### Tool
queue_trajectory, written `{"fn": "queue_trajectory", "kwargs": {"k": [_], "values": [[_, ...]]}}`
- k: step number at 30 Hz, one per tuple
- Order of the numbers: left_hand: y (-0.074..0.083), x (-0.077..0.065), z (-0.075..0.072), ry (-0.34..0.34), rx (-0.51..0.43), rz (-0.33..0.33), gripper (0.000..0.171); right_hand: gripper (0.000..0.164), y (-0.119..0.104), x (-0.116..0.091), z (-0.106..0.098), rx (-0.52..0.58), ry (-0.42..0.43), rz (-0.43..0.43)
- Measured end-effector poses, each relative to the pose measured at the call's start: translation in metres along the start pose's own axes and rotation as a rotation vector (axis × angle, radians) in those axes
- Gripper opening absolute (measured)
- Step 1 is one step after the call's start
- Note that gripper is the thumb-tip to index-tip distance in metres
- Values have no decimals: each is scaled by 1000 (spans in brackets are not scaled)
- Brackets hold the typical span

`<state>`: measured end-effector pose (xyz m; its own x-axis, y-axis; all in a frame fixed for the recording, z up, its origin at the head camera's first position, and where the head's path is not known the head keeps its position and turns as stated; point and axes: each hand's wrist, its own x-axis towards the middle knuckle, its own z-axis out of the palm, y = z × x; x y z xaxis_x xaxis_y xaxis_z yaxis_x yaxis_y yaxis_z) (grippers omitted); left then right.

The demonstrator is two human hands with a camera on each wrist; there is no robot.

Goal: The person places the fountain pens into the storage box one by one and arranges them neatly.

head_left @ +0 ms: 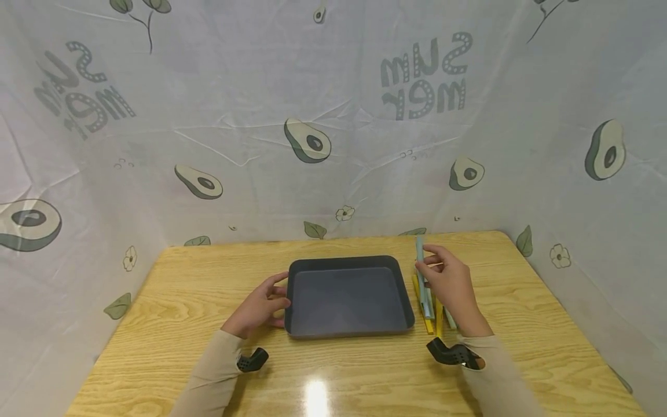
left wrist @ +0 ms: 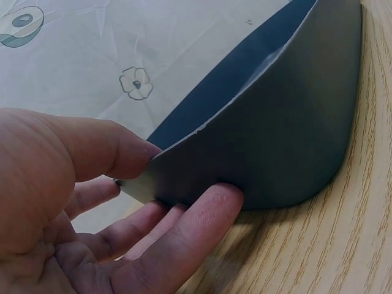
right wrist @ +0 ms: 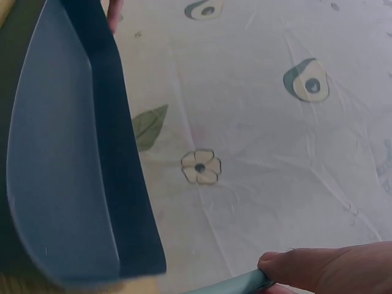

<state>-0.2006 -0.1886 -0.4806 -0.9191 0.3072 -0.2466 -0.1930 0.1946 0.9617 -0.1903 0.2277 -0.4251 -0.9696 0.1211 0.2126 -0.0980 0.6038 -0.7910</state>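
Observation:
A dark grey rectangular tray [head_left: 344, 301] lies on the table. My left hand [head_left: 260, 307] holds its left side, with the thumb [left wrist: 131, 150] at the rim and fingertips [left wrist: 220, 199] against the outer wall. To the right of the tray, my right hand [head_left: 452, 284] pinches a slim light blue stick [head_left: 420, 249] between thumb and fingers. The stick points away from me over several yellow [head_left: 429, 327] and pale sticks lying below that hand. In the right wrist view only the thumb and a bit of the light blue stick [right wrist: 236, 284] show at the bottom edge.
The wooden table [head_left: 365, 376] ends at the back against a white hanging cloth [head_left: 250, 116] printed with avocados, leaves and flowers, which also rises on both sides. A black wrist camera [head_left: 252, 360] sits on the left wrist, another [head_left: 448, 352] on the right.

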Motion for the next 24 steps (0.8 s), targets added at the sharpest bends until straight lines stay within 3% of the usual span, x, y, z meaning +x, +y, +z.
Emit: {"fn": "queue_trajectory", "kwargs": {"k": [24], "values": [[-1, 0, 2, -15, 1, 31, 71, 38, -68, -4, 99, 126, -136, -2]]}}
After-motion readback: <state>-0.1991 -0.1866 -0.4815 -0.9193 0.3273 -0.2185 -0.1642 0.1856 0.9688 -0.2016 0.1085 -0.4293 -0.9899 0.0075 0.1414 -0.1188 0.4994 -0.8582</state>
